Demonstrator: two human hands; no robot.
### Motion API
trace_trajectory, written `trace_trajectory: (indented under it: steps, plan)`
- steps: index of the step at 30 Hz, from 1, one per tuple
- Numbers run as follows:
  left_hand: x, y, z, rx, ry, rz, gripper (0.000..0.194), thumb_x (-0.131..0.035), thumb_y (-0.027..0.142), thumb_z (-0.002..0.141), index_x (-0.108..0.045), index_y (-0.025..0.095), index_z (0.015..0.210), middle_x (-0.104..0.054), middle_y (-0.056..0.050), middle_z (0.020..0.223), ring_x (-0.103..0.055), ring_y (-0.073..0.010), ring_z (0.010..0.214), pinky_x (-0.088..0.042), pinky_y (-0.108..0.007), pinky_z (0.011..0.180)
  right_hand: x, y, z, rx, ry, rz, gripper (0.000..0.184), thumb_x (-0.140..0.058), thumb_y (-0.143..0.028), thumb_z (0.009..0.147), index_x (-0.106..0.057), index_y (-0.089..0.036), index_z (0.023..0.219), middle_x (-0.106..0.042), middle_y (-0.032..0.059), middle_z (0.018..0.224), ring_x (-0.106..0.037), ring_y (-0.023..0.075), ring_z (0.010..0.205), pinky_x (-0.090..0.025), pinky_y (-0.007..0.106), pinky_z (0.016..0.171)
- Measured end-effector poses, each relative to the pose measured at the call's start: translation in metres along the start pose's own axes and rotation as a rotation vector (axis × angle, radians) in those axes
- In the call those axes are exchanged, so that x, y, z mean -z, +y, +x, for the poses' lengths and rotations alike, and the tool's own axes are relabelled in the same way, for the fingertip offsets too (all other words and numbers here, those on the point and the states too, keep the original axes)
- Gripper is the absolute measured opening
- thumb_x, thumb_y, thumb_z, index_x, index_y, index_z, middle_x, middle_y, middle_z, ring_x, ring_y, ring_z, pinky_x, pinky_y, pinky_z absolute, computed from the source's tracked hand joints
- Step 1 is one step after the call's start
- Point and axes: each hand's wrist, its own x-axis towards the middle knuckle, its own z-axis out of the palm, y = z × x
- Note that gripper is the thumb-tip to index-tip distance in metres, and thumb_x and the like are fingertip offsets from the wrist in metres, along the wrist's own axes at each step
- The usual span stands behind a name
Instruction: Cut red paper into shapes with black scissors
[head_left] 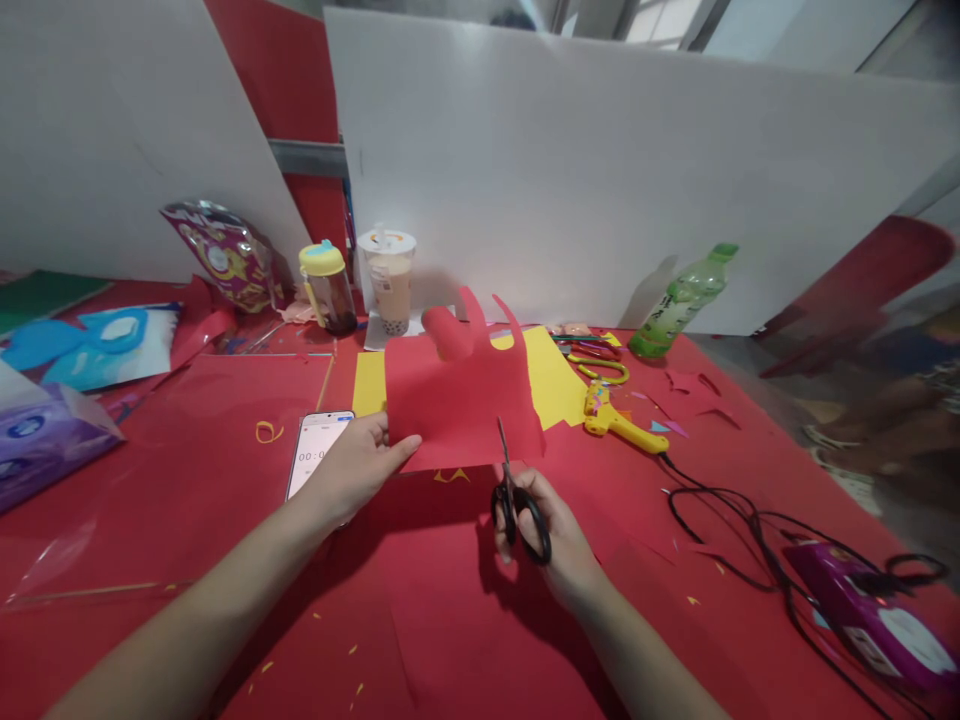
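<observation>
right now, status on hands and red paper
Left hand gripping red paper. Right hand holding scissors at paper's lower edge. Phone partly hidden by left hand.

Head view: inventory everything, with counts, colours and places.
Cut sheet: 1, red, centre
Black scissors: 1, black, centre
Yellow paper: unclear count, yellow, centre
Phone: 1, white screen, left
Glue gun: 1, yellow, right
Yellow scissors: 1, yellow, right
Bottle: 1, green, rear right
Flask: 1, yellow lid, rear left
Drink cup: 1, beige, rear
Snack bag: 1, purple, rear left
Purple pack: 1, purple, left
Blue bag: 1, blue, left
Green sheet: 1, green, left
Device: 1, purple, right
Cable: unclear count, black, right
Panels: 2, white, rear
Shape: 1, red, far right
Table: 1, red, beneath
Scraps: many, mixed, table
Left hand: 1, bare, holding cut sheet
Right hand: 1, bare, holding black scissors
</observation>
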Motion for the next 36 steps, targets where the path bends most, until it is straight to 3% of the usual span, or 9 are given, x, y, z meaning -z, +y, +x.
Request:
trace_trajectory:
  steps: [10, 36]
  plan:
    - [0.0008, -0.0045, 0.0008, -0.060, -0.009, 0.189, 0.031, -0.055, 0.039, 0.064, -0.031, 0.022, 0.053, -0.024, 0.010, 0.049, -0.025, -0.0071, 0.043, -0.020, -0.021, 0.041, 0.0011, -0.0030, 0.0005, 0.055, -0.053, -0.058, 0.045, -0.061, -0.059, 0.068, -0.045, -0.019, 0.080, -0.054, -0.0018, 0.066, -0.051, 0.0098, 0.051, -0.040, 0.025, 0.052]
    - [-0.0025, -0.0060, -0.0020, -0.013, -0.027, 0.144, 0.032, -0.060, 0.036, 0.066, -0.033, 0.021, 0.056, -0.027, 0.010, 0.050, -0.027, -0.0072, 0.043, -0.026, -0.020, 0.040, -0.0010, 0.0017, 0.0011, 0.042, 0.053, -0.063, 0.043, -0.064, -0.056, 0.067, -0.040, -0.021, 0.073, -0.048, -0.0052, 0.062, -0.050, 0.0088, 0.046, -0.042, 0.023, 0.046]
